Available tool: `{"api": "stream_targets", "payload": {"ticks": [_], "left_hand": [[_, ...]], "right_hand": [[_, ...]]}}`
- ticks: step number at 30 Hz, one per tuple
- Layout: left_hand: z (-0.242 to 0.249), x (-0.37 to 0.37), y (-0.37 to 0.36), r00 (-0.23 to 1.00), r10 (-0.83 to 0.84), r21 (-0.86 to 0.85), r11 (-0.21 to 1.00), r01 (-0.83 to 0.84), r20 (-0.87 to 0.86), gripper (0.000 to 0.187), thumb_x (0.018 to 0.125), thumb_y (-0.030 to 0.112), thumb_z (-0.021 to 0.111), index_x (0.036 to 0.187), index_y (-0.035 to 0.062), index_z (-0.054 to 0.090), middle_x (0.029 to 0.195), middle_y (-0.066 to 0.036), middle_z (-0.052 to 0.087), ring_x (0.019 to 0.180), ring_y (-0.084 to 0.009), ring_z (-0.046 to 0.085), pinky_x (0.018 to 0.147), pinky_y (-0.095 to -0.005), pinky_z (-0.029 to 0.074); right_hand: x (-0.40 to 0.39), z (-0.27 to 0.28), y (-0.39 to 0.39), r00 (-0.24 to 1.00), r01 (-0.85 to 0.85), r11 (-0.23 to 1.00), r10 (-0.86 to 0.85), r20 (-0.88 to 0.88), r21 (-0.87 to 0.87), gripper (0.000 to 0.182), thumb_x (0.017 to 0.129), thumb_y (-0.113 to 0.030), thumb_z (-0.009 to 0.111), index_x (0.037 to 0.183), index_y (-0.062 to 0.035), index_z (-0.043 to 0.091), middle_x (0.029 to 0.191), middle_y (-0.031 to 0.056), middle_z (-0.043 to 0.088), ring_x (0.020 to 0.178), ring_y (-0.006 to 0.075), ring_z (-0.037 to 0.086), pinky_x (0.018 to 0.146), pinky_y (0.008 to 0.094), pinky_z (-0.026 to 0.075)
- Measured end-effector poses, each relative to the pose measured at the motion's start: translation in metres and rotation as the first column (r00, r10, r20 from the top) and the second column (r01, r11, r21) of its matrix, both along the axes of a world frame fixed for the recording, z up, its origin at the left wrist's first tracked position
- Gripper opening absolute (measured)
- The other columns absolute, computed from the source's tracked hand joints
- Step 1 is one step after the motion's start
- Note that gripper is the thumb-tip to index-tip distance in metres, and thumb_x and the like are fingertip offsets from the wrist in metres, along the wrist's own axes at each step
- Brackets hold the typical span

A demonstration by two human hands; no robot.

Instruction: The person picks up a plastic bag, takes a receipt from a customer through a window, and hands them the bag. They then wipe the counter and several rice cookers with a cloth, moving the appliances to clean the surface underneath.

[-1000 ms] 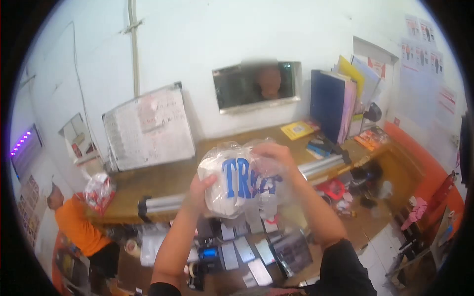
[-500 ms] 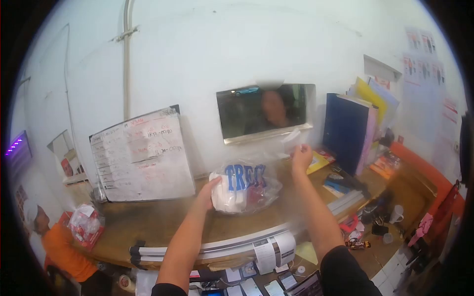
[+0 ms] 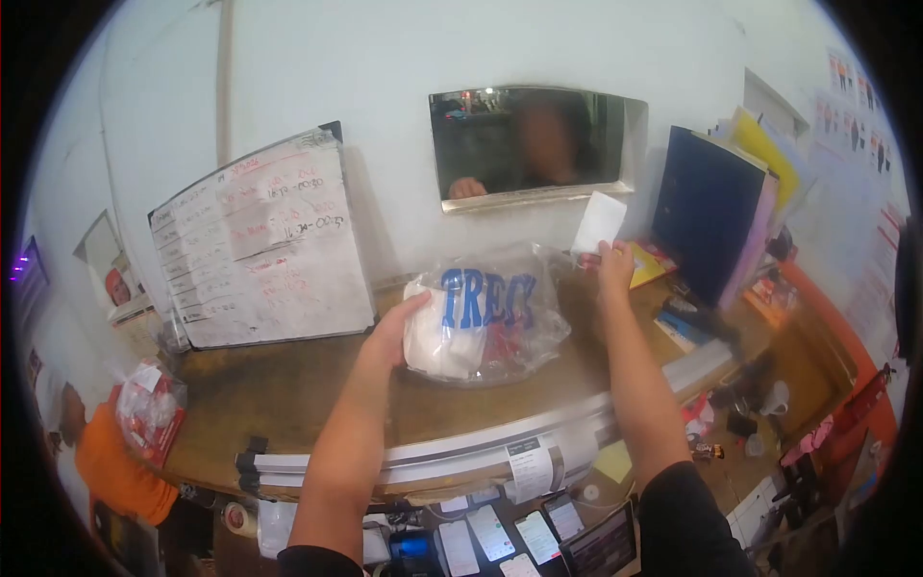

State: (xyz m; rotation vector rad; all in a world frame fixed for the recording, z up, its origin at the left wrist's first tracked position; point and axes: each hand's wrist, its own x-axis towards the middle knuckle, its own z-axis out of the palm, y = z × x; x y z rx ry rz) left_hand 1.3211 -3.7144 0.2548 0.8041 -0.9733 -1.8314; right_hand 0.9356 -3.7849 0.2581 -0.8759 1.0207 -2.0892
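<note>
A clear plastic bag (image 3: 524,322) with large blue letters stands on the wooden counter (image 3: 279,394). White and red items show through its film. My left hand (image 3: 396,332) grips the bag's left side, its thumb near the top and the other fingers mostly hidden. To the right of the bag, my right hand (image 3: 613,263) pinches a small white paper slip (image 3: 599,223) and holds it upright in front of the wall opening (image 3: 538,195). Behind that opening is a person, with a hand (image 3: 468,188) on the ledge.
A written whiteboard (image 3: 264,250) leans on the wall at left, and a blue folder (image 3: 711,207) stands at right. Several phones (image 3: 490,532) lie below the counter edge near a printed receipt (image 3: 532,471). A co-worker in orange (image 3: 115,462) is at far left, beside another bag (image 3: 151,409).
The paper slip, blurred before, is now upright and plainly visible in my right hand. A hand has appeared on the opening's ledge. My view has shifted; my left hand still grips the bag.
</note>
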Motion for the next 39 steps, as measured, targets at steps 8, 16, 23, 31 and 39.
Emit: {"api": "stream_targets", "payload": {"ticks": [8, 16, 23, 31, 39], "left_hand": [[0.001, -0.001, -0.001, 0.998, -0.005, -0.007, 1.000, 0.006, 0.063, 0.049, 0.095, 0.034, 0.061, 0.129, 0.0007, 0.054, 0.124, -0.016, 0.064, 0.113, -0.0284, 0.062, 0.100, -0.0421, 0.048], [-0.002, -0.003, -0.001, 0.997, 0.004, 0.001, 1.000, -0.004, 0.075, 0.051, 0.092, 0.037, 0.063, 0.126, -0.0005, 0.058, 0.118, -0.018, 0.067, 0.106, -0.0306, 0.066, 0.095, -0.0445, 0.052], [-0.004, -0.005, 0.000, 0.996, -0.033, 0.001, 0.999, 0.033, 0.083, 0.053, 0.091, 0.039, 0.064, 0.127, 0.0006, 0.058, 0.119, -0.017, 0.067, 0.106, -0.0294, 0.066, 0.096, -0.0432, 0.052], [-0.004, -0.005, -0.001, 0.989, -0.103, 0.030, 0.995, 0.100, 0.103, 0.058, 0.090, 0.036, 0.067, 0.135, 0.0031, 0.051, 0.128, -0.016, 0.061, 0.116, -0.0278, 0.061, 0.101, -0.0414, 0.048], [0.000, -0.009, 0.004, 0.987, -0.119, 0.015, 0.993, 0.118, 0.104, 0.056, 0.090, 0.037, 0.067, 0.133, 0.0031, 0.053, 0.125, -0.015, 0.063, 0.112, -0.0280, 0.063, 0.098, -0.0417, 0.051]], "right_hand": [[-0.004, 0.000, 0.000, 0.999, -0.019, 1.000, 0.019, -0.046, -0.015, 0.025, 0.094, -0.009, 0.057, 0.112, -0.0028, 0.040, 0.095, 0.0150, 0.062, 0.069, 0.0210, 0.067, 0.050, 0.0292, 0.054], [-0.001, -0.001, -0.004, 0.993, -0.081, 0.996, 0.083, -0.078, 0.027, 0.028, 0.093, -0.010, 0.060, 0.115, -0.0039, 0.044, 0.093, 0.0151, 0.063, 0.068, 0.0212, 0.066, 0.057, 0.0314, 0.056], [0.002, -0.003, -0.009, 0.986, -0.099, 0.995, 0.098, -0.132, 0.001, 0.027, 0.095, -0.008, 0.060, 0.114, -0.0003, 0.043, 0.090, 0.0119, 0.063, 0.068, 0.0186, 0.065, 0.058, 0.0298, 0.055], [0.003, -0.005, -0.007, 0.980, -0.145, 0.989, 0.139, -0.144, -0.029, 0.031, 0.093, -0.007, 0.062, 0.117, -0.0008, 0.042, 0.096, 0.0137, 0.063, 0.067, 0.0187, 0.064, 0.058, 0.0299, 0.055], [0.001, -0.006, -0.004, 0.973, -0.197, 0.980, 0.199, -0.113, 0.026, 0.037, 0.091, -0.007, 0.064, 0.120, -0.0008, 0.043, 0.098, 0.0136, 0.063, 0.067, 0.0176, 0.062, 0.058, 0.0294, 0.054]]}}
